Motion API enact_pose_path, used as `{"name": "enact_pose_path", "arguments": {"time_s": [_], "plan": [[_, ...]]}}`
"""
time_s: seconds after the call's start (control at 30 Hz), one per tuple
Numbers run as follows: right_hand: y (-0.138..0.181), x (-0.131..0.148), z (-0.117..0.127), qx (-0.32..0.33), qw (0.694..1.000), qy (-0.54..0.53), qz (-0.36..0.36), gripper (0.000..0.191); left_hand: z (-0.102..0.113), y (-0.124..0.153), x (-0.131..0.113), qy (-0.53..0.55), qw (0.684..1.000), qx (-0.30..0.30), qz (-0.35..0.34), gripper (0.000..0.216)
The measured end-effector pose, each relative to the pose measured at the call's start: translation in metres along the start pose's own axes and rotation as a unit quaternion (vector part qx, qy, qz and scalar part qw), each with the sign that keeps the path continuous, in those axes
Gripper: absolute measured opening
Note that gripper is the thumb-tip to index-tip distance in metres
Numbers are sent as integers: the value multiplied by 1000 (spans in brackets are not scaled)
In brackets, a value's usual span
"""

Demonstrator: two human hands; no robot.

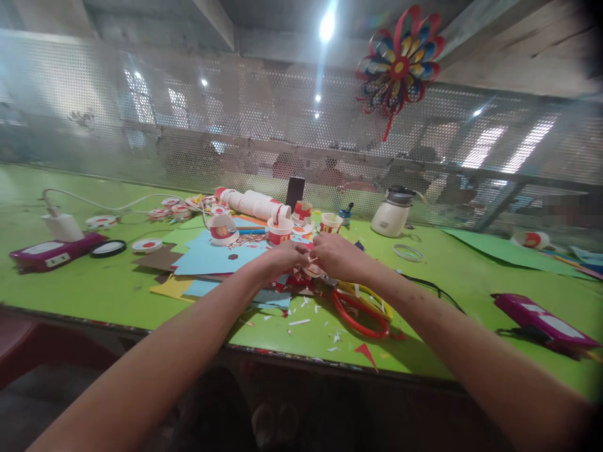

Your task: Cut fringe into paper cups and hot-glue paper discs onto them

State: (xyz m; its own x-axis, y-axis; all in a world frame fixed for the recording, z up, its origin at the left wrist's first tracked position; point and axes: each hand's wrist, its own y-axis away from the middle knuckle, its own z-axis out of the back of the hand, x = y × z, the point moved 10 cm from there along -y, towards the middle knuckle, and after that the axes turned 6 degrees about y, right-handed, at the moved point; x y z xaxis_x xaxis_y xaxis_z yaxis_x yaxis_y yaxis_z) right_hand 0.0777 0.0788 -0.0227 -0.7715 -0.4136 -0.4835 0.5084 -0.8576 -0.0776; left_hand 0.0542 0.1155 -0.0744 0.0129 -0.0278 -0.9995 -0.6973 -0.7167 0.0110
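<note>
My left hand and my right hand meet over the middle of the green table, fingers pinched close together. What they hold between them is mostly hidden; a pale, reddish piece shows just below the fingertips. Right behind my left hand stands a red and white paper cup, with another paper cup behind my right hand. A pair of scissors with red and yellow handles lies under my right wrist. Blue paper sheets spread out left of my hands.
A long row of stacked paper cups lies behind. A pale kettle-like jug stands right of it. Power strips lie at both sides, with a white charger on the left one. Paper scraps litter the front edge.
</note>
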Motion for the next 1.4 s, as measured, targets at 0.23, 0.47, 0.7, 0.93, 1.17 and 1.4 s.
{"name": "enact_pose_path", "arguments": {"time_s": [0.23, 0.47, 0.7, 0.93, 1.17, 1.4], "plan": [[5, 0, -4, 25, 999, 22, 9, 18, 0, -2, 3, 23, 1000, 4, 5, 8], [0, 2, 2, 42, 999, -7, 0, 23, -1, -1, 2, 42, 999, 9, 10, 8], [-1, -11, 5, -5, 994, -110, -28, 22, 5, -2, 4, 73, 997, -11, 17, 12], [9, -44, 17, -105, 947, -284, -106, 14, 8, 0, 3, 96, 994, -47, 36, 18], [23, -65, -8, -124, 854, -468, -188, 16, 10, -1, -1, 105, 993, -58, 6, 15], [34, -66, -36, -120, 785, -552, -254, 14, 14, 4, -11, 89, 989, -118, -21, 20]]}}
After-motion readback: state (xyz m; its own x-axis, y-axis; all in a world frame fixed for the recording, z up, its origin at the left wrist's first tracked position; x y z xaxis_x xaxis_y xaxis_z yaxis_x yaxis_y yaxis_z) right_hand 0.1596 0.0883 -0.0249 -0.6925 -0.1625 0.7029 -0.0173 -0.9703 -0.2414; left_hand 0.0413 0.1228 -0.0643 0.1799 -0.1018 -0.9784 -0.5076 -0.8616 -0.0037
